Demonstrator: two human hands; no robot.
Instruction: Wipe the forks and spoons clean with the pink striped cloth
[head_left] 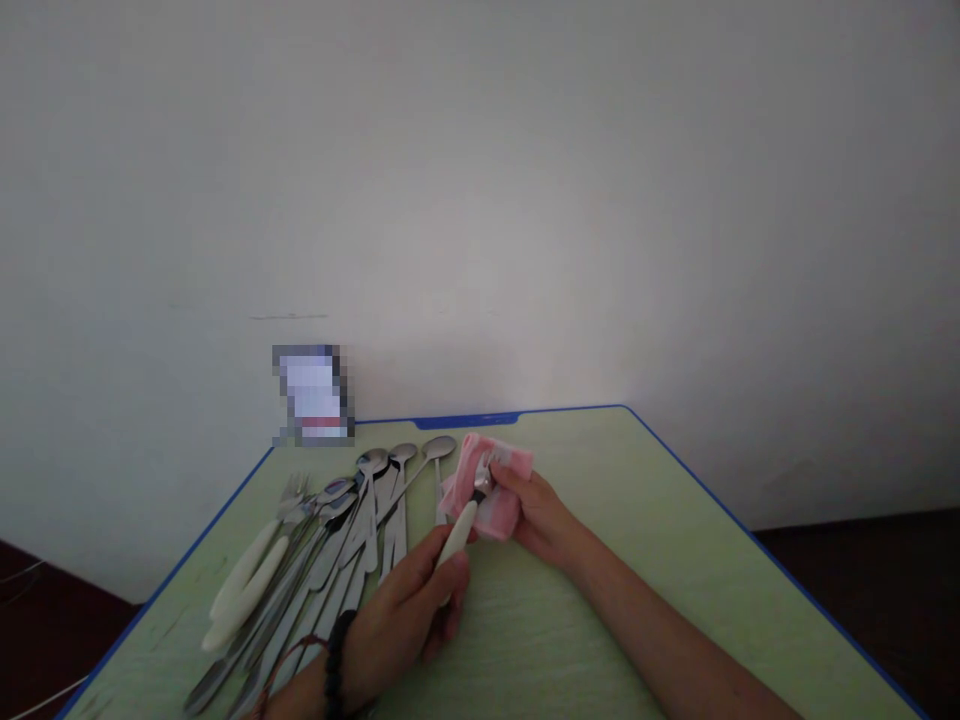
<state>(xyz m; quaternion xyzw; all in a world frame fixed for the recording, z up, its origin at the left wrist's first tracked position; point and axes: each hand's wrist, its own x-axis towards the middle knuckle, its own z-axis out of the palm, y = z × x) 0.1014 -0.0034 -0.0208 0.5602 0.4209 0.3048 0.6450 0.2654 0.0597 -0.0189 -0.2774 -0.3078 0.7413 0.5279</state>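
My left hand (405, 605), with a dark bead bracelet at the wrist, is closed round the white handle of a fork (457, 535). The fork points up and away, its metal head lying against a pink and white cloth (500, 517). My right hand (541, 512) grips that cloth from the right, its thumb pressing near the fork's tines. The cloth spreads behind the fork head and partly covers it. Just left of my left hand lies a pile of metal cutlery, with several long-handled spoons (373, 461) and a few white-handled pieces (251, 585).
The pale green table (600, 600) has a blue edge and stands against a plain wall (480, 200). At its back left corner, a blurred-out upright device (313, 392) leans by the wall. Dark floor shows on both sides.
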